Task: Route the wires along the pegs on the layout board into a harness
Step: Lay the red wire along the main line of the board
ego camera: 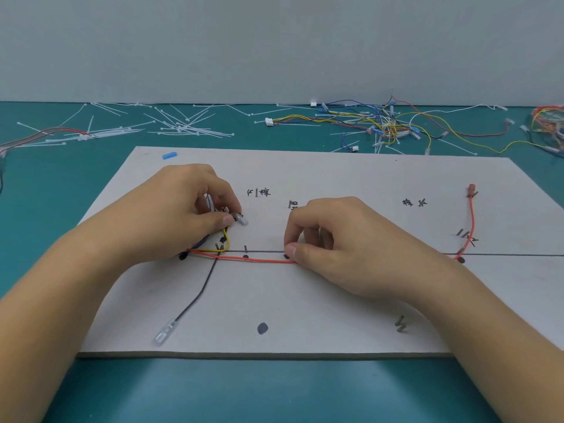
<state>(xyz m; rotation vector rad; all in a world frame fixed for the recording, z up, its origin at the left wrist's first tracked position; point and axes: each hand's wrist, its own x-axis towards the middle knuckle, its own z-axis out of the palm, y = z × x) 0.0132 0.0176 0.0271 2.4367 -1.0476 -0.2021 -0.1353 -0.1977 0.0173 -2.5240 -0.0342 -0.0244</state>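
Observation:
A grey layout board (305, 315) with small metal pegs lies on the green mat. My left hand (183, 215) pinches a clear connector (241, 220) with yellow and blue wires looping beneath it. My right hand (335, 239) pinches the red wire (253, 258), which runs along the drawn line. It reappears at the right and climbs to a red terminal (471, 190). A black wire (195, 300) trails down-left to a clear terminal (164, 332). Pegs (245, 248) stand along the line.
Loose white cable ties (171, 123) lie scattered at the back left. A tangle of coloured wires (381, 123) lies at the back right, with another bundle (546, 120) at the far right edge. A blue piece (169, 155) sits on the board's top left corner.

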